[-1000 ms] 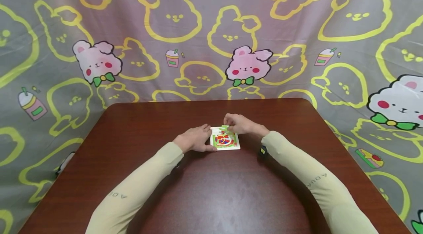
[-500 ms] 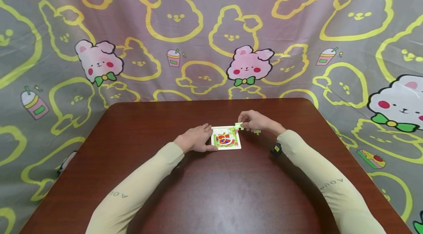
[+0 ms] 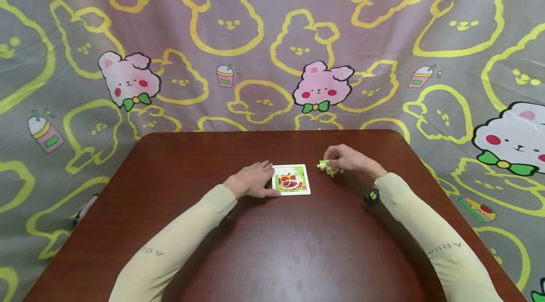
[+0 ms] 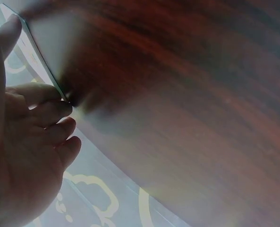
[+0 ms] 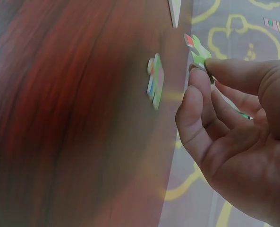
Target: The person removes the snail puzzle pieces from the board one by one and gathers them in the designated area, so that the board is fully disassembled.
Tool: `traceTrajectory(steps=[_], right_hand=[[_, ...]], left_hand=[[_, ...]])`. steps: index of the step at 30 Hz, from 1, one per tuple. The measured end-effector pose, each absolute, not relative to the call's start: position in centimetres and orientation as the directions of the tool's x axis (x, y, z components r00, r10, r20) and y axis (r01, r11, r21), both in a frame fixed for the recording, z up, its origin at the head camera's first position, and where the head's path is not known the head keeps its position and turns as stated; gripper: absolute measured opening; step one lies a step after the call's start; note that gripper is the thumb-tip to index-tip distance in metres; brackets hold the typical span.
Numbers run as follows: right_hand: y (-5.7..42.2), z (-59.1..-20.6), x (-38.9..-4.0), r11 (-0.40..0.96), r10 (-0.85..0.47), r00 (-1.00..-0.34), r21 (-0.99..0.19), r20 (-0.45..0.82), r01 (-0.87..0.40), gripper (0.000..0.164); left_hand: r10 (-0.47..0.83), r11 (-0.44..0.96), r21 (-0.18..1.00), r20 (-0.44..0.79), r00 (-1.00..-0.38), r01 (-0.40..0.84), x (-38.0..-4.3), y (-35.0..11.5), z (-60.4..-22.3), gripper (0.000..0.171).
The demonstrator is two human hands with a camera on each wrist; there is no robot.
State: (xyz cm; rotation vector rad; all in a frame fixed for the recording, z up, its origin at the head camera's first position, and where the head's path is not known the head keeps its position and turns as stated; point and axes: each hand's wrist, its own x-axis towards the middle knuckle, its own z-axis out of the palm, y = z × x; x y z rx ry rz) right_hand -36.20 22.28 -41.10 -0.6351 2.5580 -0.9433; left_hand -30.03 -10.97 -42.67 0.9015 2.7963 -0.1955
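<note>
A puzzle piece [image 3: 322,164], probably best kept level and clear of the loose pieces [image 5: 156,82], is pinched between the right hand's [image 3: 347,157] thumb and fingers at two o'clock from the puzzle tray [image 3: 294,193]. The tray's nine o'clock edge is touched by the left hand [image 3: 254,180], fingers extended, thumb at the seven o'clock corner.

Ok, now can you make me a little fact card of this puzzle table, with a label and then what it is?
Table: dark brown table, shiny
Board: puzzle board with a white frame and a red, blue and green picture
Left hand: left hand rests at the board's left edge
Right hand: right hand pinches a green puzzle piece to the right of the board
Loose: at least one more piece on the table; exact count unclear
Sleeves: pale sleeves
Behind: grey cloth with bunnies
</note>
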Motion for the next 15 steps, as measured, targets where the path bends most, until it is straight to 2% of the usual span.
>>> traceTrajectory(steps=[15], right_hand=[[26.6, -41.6, -36.4, 0.688, -0.486, -0.855, -0.682, -0.179, -0.248, 0.01]], left_hand=[[0.573, 0.797, -0.068, -0.228, -0.787, 0.6, -30.1, -10.8, -42.7, 0.096]])
